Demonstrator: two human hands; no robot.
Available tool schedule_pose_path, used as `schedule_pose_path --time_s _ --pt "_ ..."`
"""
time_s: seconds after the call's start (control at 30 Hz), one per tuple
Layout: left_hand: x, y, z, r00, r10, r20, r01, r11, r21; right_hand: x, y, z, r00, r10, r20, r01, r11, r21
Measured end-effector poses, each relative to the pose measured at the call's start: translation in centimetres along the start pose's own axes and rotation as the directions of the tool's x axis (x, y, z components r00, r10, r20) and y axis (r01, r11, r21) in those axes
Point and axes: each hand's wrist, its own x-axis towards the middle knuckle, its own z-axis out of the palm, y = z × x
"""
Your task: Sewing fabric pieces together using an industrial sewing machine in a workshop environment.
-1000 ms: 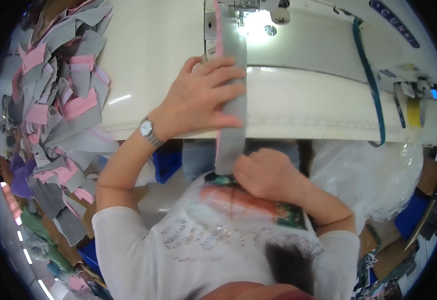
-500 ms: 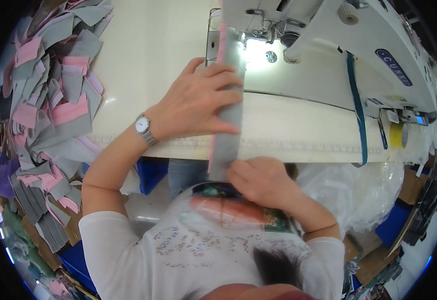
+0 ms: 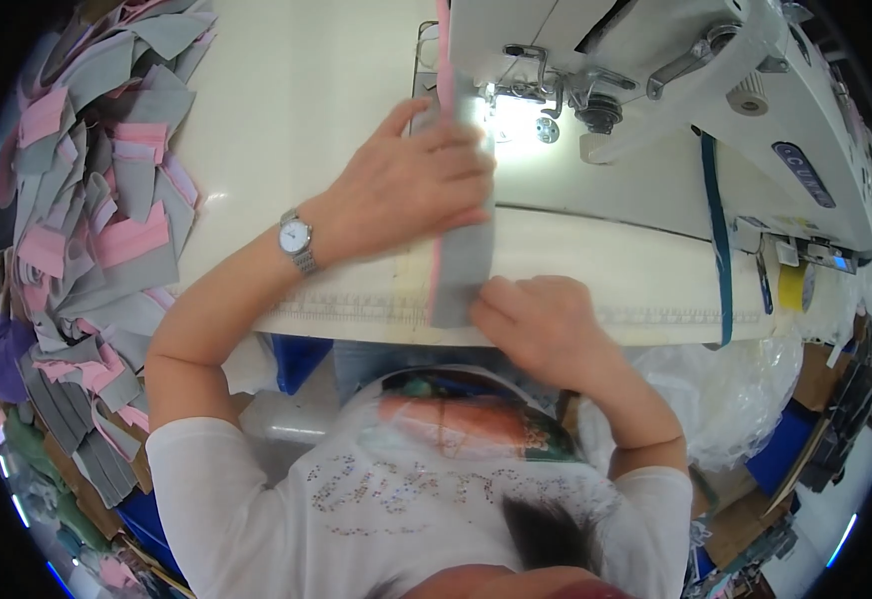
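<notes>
A long grey fabric strip with a pink edge [image 3: 464,268] runs from the sewing machine's [image 3: 546,95] lit needle area toward me, down to the front of the table. My left hand [image 3: 421,185] lies over the strip just in front of the needle area, fingers spread and slightly blurred, pressing it from above. At the strip's near end, my right hand [image 3: 534,321] pinches its right edge between thumb and curled fingers. The part of the strip under the left fingers is hidden.
Grey and pink fabric pieces [image 3: 106,180] are heaped at the table's left. A printed ruler scale [image 3: 346,305] runs along the front edge. A dark green band [image 3: 715,240] hangs at the right, near a yellow tape roll [image 3: 791,287]. Clear plastic [image 3: 725,399] bulges below.
The strip has slid away from me toward the machine, its near end now up on the table's edge. My right hand has moved forward with it; the left stays over the strip.
</notes>
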Motion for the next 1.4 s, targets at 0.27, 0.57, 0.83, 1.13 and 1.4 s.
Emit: schedule_pose_path --time_s 0.27,0.57,0.83,1.13,1.4 --pt "0.8 -1.1 0.2 0.997 -0.032 -0.065 0.026 0.995 -0.093 1.5 1.7 0.1 1.0 -0.009 -0.016 0.008 0.997 -0.071" --pt "-0.7 0.6 0.4 0.982 -0.027 -0.185 -0.002 0.989 -0.151 2.2 3.4 0.2 0.996 0.0 -0.085 -0.009 0.995 -0.102" --pt "-0.9 0.7 -0.6 1.0 -0.005 -0.026 -0.001 0.978 -0.21 1.9 2.7 0.8 0.99 0.015 -0.139 -0.033 0.991 -0.131" --pt "-0.6 -0.5 -0.6 0.998 0.03 -0.063 -0.038 0.99 -0.134 2.7 5.0 1.3 0.973 -0.117 -0.199 0.078 0.978 -0.195" --pt "-1.4 -0.1 -0.3 0.994 0.08 -0.069 -0.086 0.993 -0.084 1.9 4.4 1.3 0.954 -0.114 -0.276 0.024 0.95 -0.312"
